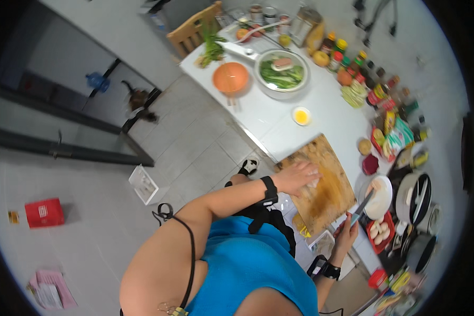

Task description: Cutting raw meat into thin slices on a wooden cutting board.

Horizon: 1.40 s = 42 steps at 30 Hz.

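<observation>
My left hand [298,177] lies palm down on a stained wooden cutting board [331,173], its fingers over a small crumpled whitish wad [313,180], perhaps tissue or cloth. A wet brownish patch shows on the wood beside it. Beyond the board's right edge, my right hand [345,233] grips the pale blue handle of a kitchen knife [363,207]. The blade's tip is over a white plate [381,203], at a small pinkish piece of food [373,187]. Below the plate, a red tray [382,248] holds several pale, rounded mushrooms or eggs.
An orange bowl [230,78] with chopsticks, a lidded pan of greens [281,75] and a small bowl of yellow liquid [301,116] stand farther up the white table. Bottles [357,61] line the wall. A pot [412,199] is at the right. A cat [139,100] is by the doorway.
</observation>
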Each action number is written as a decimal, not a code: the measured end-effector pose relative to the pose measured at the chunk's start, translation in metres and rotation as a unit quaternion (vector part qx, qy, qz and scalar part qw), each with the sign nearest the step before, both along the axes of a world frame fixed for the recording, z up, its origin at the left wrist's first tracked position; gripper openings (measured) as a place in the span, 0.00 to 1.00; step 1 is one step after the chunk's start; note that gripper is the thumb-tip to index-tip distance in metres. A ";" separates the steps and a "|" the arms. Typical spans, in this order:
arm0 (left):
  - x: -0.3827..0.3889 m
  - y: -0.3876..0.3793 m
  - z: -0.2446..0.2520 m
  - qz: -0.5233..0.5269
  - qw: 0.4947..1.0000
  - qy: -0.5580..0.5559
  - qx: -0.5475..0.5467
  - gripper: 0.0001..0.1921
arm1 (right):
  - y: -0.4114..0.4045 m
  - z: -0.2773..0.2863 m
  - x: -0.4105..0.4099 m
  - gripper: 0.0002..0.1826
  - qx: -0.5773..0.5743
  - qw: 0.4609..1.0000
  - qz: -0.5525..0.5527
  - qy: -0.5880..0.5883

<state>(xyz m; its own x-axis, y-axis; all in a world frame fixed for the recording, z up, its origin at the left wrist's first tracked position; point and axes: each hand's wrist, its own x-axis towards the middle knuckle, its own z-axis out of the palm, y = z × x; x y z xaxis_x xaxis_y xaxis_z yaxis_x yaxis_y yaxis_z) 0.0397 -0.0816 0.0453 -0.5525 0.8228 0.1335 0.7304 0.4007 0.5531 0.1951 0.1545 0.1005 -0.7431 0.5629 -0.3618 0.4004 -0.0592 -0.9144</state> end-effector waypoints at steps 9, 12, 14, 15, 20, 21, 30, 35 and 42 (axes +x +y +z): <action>-0.022 -0.006 -0.002 -0.014 0.999 -0.022 -0.022 0.43 | -0.031 -0.031 0.015 0.15 0.157 0.974 0.096 -0.129; -0.026 0.002 -0.007 -0.032 0.999 -0.017 -0.033 0.38 | -0.048 -0.043 0.015 0.14 0.158 0.969 0.116 -0.153; -0.025 0.011 -0.012 -0.035 0.998 -0.018 -0.047 0.35 | -0.053 -0.066 0.016 0.14 0.325 0.919 0.190 -0.116; -0.024 0.017 -0.016 -0.025 0.998 -0.026 -0.046 0.31 | -0.055 -0.073 0.012 0.14 0.322 0.921 0.184 -0.121; -0.013 0.036 -0.034 -0.035 0.999 0.026 -0.020 0.18 | -0.072 -0.073 -0.020 0.15 0.381 0.886 0.217 -0.151; -0.011 0.038 -0.037 -0.045 0.996 0.069 -0.020 0.15 | -0.075 -0.077 -0.023 0.15 0.377 0.888 0.214 -0.154; -0.010 0.040 -0.049 -0.060 0.979 0.187 -0.057 0.10 | -0.088 -0.109 -0.033 0.13 0.402 0.872 0.242 -0.141; -0.011 0.042 -0.048 -0.064 0.978 0.189 -0.066 0.10 | -0.089 -0.114 -0.035 0.12 0.425 0.864 0.240 -0.126; -0.013 0.044 -0.051 -0.074 0.975 0.194 -0.081 0.12 | -0.089 -0.113 -0.037 0.12 0.428 0.866 0.227 -0.124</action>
<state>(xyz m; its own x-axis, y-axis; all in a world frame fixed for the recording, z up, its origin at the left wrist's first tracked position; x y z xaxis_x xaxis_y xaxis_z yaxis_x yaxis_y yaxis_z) 0.0265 -0.0374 -0.0056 -0.3598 0.9174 0.1701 0.9284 0.3339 0.1628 0.1579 0.0657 -0.0120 -0.9174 0.3734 -0.1375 0.3950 0.8130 -0.4278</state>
